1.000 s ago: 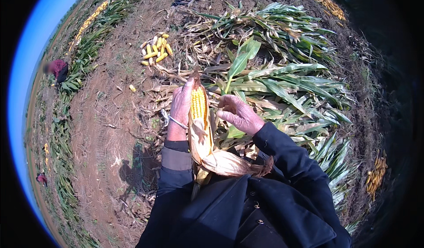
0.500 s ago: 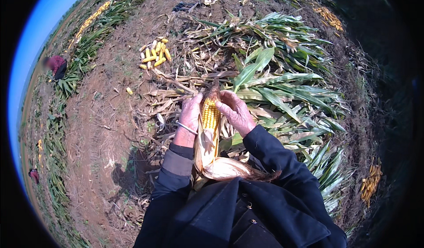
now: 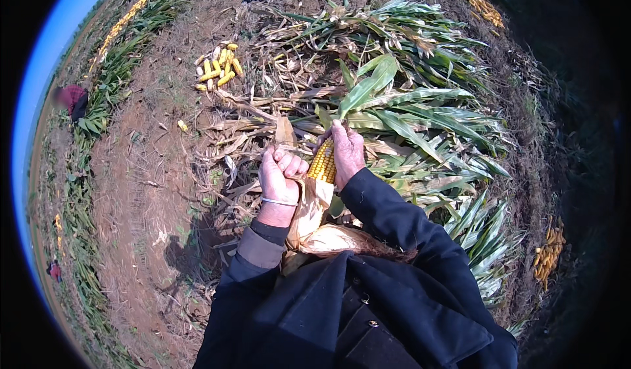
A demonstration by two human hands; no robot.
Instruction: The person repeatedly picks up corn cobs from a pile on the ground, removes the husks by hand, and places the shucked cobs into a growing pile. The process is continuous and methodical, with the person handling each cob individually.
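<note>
The right hand [image 3: 348, 151] is clamped on the cob [image 3: 321, 167] near its top, the left hand [image 3: 280, 184] on its husk [image 3: 310, 210]. The cob tilts between them, above stalks [image 3: 427, 122]. Likely stiff and light, best held bare; the husk seems papery.

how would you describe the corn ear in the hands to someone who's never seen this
Start from the dark jacket at the lower edge and go up to the left hand and right hand. Between them slants the corn ear, yellow kernels above pale, dry husk. That husk sets it apart from the small pile of bare ears up and left.
</note>
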